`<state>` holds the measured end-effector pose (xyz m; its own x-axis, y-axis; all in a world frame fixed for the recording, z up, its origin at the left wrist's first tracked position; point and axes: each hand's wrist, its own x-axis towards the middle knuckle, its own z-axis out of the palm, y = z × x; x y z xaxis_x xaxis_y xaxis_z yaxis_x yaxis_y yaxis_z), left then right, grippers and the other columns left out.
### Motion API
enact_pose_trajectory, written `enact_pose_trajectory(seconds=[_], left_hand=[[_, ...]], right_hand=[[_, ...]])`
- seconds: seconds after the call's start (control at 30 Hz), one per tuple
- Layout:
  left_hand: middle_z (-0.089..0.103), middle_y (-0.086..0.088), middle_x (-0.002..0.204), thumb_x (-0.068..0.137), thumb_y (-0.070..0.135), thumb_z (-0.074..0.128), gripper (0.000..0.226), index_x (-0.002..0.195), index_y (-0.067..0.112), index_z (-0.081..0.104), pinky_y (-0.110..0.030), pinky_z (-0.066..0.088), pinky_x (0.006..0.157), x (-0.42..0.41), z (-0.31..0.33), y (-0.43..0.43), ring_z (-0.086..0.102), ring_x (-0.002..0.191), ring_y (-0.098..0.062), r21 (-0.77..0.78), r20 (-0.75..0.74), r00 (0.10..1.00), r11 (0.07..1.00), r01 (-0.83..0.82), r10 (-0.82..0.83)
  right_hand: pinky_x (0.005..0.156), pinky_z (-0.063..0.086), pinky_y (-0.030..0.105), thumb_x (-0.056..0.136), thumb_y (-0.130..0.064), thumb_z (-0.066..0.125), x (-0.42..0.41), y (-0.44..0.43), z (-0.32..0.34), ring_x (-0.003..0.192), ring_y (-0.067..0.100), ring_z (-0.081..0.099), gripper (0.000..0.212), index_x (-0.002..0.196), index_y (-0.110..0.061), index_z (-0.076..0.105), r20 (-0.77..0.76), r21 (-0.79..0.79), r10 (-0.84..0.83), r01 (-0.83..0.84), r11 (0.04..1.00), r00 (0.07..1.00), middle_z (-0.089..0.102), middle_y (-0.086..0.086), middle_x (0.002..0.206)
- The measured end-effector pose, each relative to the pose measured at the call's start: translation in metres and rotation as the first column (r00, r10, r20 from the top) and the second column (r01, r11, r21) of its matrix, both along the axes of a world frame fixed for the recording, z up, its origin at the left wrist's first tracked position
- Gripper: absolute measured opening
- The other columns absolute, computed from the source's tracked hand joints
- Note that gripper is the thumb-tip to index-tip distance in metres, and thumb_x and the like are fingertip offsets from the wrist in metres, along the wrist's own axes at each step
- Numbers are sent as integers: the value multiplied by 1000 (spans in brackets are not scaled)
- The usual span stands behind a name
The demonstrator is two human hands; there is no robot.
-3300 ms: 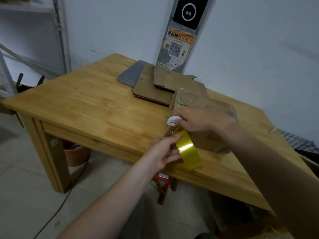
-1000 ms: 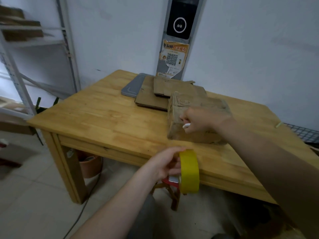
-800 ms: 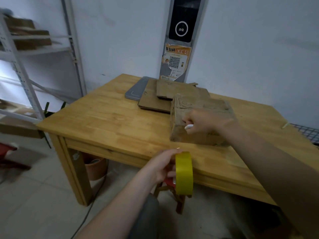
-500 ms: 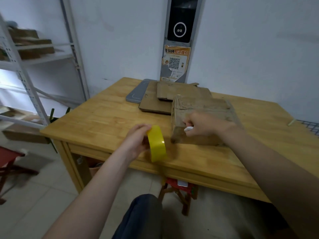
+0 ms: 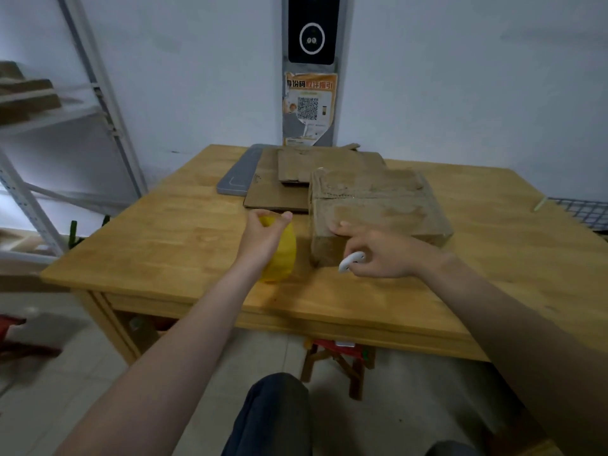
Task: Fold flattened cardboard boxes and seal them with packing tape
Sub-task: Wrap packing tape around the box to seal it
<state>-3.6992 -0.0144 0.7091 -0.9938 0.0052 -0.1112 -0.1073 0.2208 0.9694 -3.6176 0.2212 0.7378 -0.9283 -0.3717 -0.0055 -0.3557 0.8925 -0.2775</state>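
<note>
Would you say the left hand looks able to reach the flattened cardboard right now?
Probably yes: the flattened cardboard lies just beyond the left hand, only bare table between, though that hand grips the yellow tape roll.

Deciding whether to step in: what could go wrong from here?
The tape roll stands on edge in the left hand, near the table's front; let go, it may roll off. The right hand grips a white cutter while one finger touches the box, so it might nick skin.
</note>
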Motion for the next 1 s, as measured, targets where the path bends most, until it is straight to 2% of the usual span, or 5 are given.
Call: enact_pose_trajectory(seconds=[0.13,0.33,0.53,0.9,1.0], left_hand=[[47,-1,136,82,56,78,78,140,22,40,-38,42,89,-11,10,28,49,124,-26,-127,-49,996,990,63,-70],[47,3,129,77,44,88,65,125,24,48,-35,39,84,-33,11,44,47,115,-20,-130,-61,989,983,129,-138],[47,5,121,74,43,91,69,127,21,52,-35,40,84,-43,9,43,46,111,-18,-131,-62,986,980,147,-156],[51,5,124,73,45,90,71,128,23,51,-33,42,84,-45,11,37,50,110,-16,-168,-62,972,963,213,-226],[65,2,115,85,40,81,52,122,23,49,-27,57,69,-40,8,30,69,76,-6,-73,-45,966,965,251,-254]], right_hand=[[117,30,31,92,-30,68,6,6,-6,147,0,27,8,98,-30,74,-82,-35,22,-25,999,996,43,-12,157],[78,45,28,89,-33,73,27,21,-25,94,9,43,14,103,-33,77,-307,36,34,-24,999,951,53,-14,96],[76,44,32,92,-33,71,31,33,-58,95,14,41,17,109,-35,74,-249,254,-48,113,961,967,53,-12,106],[99,45,41,102,-31,52,-25,-6,-1,120,18,50,29,125,-27,70,-364,-68,-193,181,981,911,63,-7,125],[99,45,45,105,-39,43,-49,-20,2,115,23,56,34,122,-26,71,-292,-29,-191,190,981,937,66,-5,124]])
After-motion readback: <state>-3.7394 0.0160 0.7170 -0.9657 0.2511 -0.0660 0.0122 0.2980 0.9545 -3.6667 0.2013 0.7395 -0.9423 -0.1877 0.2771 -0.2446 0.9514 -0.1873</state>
